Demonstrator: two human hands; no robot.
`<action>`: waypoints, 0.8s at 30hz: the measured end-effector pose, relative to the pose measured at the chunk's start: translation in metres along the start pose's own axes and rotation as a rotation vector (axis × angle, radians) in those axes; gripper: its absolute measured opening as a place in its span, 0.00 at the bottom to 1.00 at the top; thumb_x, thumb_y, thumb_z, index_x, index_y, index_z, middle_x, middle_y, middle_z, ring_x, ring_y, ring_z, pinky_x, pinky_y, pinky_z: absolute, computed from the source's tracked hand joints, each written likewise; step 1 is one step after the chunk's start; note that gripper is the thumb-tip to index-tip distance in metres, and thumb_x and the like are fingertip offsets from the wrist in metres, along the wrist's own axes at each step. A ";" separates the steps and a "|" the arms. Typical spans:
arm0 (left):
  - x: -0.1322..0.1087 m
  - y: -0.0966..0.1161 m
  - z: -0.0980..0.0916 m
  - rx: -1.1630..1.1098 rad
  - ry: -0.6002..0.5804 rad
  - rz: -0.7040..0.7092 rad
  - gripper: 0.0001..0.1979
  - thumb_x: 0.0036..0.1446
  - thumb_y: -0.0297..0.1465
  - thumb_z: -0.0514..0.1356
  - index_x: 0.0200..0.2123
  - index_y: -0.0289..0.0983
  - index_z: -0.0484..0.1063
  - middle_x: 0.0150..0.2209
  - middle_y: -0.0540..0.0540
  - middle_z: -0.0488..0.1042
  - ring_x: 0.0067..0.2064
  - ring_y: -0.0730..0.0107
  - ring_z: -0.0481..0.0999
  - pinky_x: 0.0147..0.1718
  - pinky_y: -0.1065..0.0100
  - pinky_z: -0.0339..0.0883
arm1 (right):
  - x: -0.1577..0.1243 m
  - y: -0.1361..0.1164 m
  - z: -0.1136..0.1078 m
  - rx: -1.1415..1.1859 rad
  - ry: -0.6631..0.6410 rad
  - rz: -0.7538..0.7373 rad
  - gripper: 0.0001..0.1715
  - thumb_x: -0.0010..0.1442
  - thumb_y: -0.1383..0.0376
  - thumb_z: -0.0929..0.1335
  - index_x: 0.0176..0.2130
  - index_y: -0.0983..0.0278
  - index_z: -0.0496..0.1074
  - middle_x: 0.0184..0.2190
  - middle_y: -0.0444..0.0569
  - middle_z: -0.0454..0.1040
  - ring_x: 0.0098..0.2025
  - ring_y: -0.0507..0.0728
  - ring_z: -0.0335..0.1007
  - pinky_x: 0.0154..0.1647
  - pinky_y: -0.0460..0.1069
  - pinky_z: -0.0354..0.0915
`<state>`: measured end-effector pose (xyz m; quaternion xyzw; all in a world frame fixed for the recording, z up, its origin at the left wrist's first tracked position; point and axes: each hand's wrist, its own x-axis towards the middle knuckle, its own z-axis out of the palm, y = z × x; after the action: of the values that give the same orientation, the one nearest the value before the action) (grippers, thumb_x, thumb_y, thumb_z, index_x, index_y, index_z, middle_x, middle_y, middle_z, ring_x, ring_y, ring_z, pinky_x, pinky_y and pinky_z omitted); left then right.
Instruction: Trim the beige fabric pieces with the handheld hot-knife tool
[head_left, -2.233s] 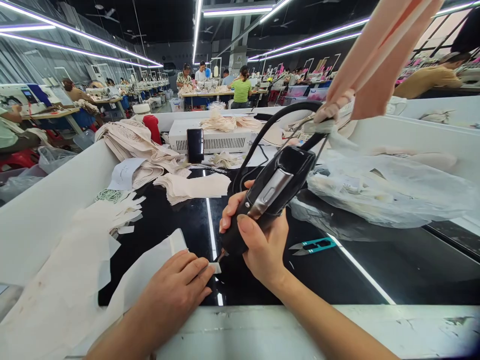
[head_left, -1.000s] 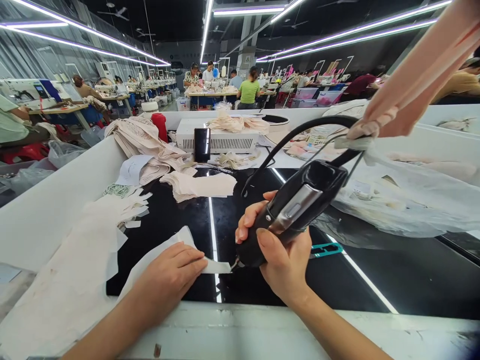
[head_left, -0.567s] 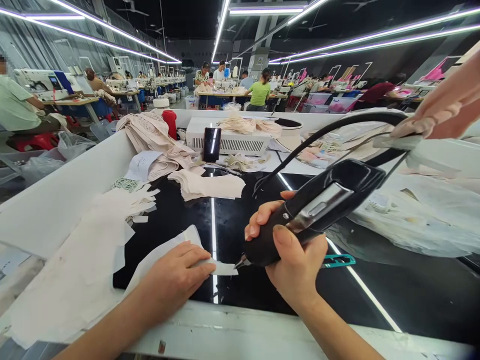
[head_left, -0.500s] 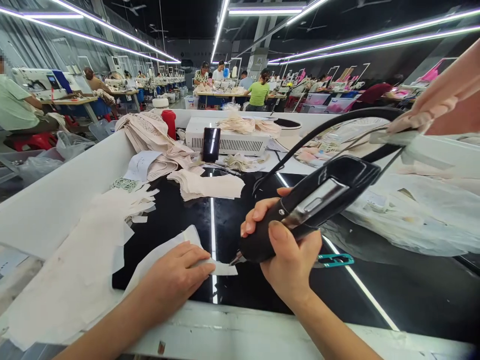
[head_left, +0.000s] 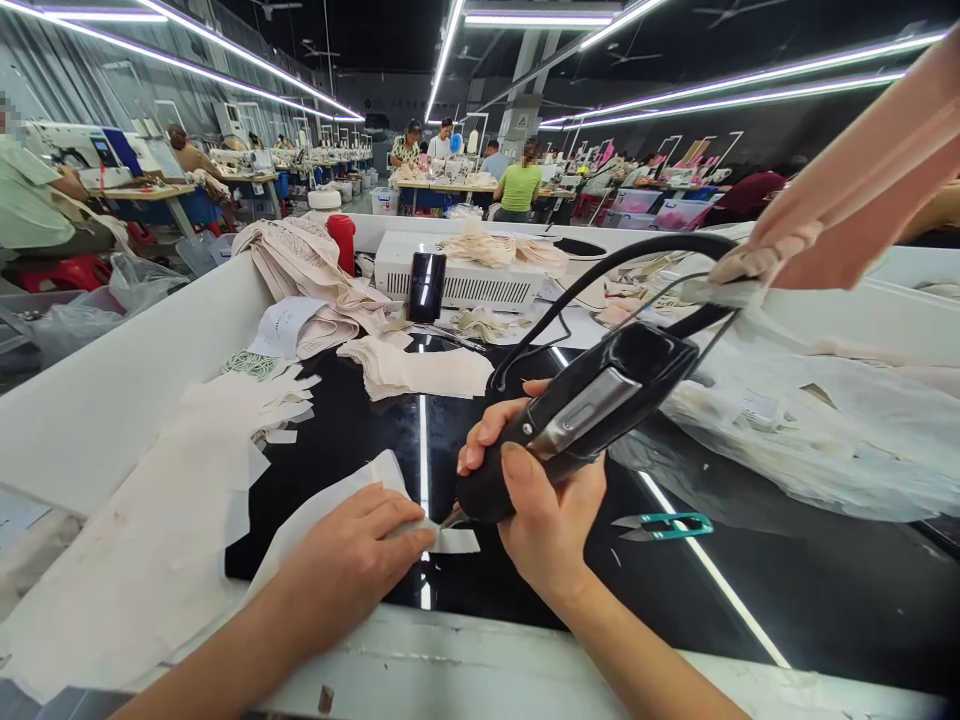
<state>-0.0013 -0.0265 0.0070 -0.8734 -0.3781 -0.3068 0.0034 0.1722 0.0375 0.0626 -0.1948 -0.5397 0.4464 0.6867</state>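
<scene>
My right hand (head_left: 551,500) is wrapped around a corded black handheld electric tool (head_left: 577,410) with a silver plate on its side. The tool's thin metal tip (head_left: 452,517) points down left and meets the narrow end of a pale fabric piece (head_left: 459,541). My left hand (head_left: 360,550) presses that piece onto the glossy black tabletop (head_left: 525,590), thumb and fingers closed together at its edge. The thumb's underside is hidden. Thread snips with teal handles (head_left: 679,525) lie right of my right hand.
Stacked pale fabric (head_left: 135,530) covers the left side; another small stack (head_left: 420,368) lies ahead. A phone (head_left: 426,287) leans on a white vented box (head_left: 487,285). The tool's black cable (head_left: 592,270) arches up to hanging pink cloth (head_left: 840,200). A plastic bag (head_left: 832,440) lies right.
My right hand and the tool have shifted left, bringing the tip onto the fabric's narrow end. The cable tie and pink cloth swung left too. The snips show more fully.
</scene>
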 end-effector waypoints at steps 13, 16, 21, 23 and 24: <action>-0.001 0.000 -0.002 -0.008 -0.001 -0.001 0.10 0.74 0.24 0.54 0.47 0.36 0.76 0.46 0.42 0.79 0.46 0.61 0.79 0.47 0.61 0.78 | 0.003 -0.008 -0.013 -0.067 0.028 -0.011 0.19 0.62 0.62 0.75 0.49 0.55 0.66 0.31 0.38 0.73 0.25 0.51 0.71 0.24 0.48 0.72; -0.001 0.000 -0.002 -0.014 -0.012 -0.002 0.11 0.75 0.24 0.53 0.47 0.36 0.76 0.46 0.42 0.79 0.47 0.61 0.79 0.47 0.61 0.78 | 0.004 -0.008 -0.011 -0.071 0.036 -0.009 0.16 0.62 0.66 0.74 0.46 0.56 0.66 0.30 0.38 0.74 0.24 0.51 0.71 0.25 0.47 0.72; -0.003 -0.001 -0.001 -0.024 -0.038 -0.025 0.12 0.75 0.26 0.53 0.50 0.37 0.76 0.48 0.42 0.79 0.49 0.60 0.79 0.49 0.60 0.78 | 0.001 -0.012 -0.006 0.013 0.030 0.007 0.19 0.62 0.61 0.76 0.49 0.56 0.68 0.31 0.38 0.73 0.25 0.51 0.71 0.25 0.47 0.72; -0.004 -0.002 0.000 -0.032 -0.050 -0.030 0.12 0.76 0.26 0.53 0.52 0.37 0.75 0.49 0.41 0.79 0.49 0.59 0.79 0.49 0.59 0.78 | -0.003 -0.012 -0.004 0.040 0.008 0.020 0.22 0.61 0.58 0.77 0.50 0.55 0.67 0.31 0.38 0.73 0.25 0.51 0.71 0.25 0.47 0.72; -0.004 -0.003 0.001 -0.036 -0.058 -0.029 0.12 0.75 0.26 0.52 0.53 0.37 0.75 0.49 0.41 0.79 0.49 0.59 0.79 0.49 0.58 0.78 | -0.006 -0.012 -0.002 0.052 -0.008 0.026 0.23 0.61 0.57 0.77 0.51 0.55 0.67 0.32 0.38 0.73 0.25 0.51 0.72 0.25 0.47 0.72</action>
<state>-0.0049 -0.0273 0.0034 -0.8762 -0.3853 -0.2880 -0.0279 0.1791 0.0273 0.0675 -0.1823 -0.5280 0.4696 0.6837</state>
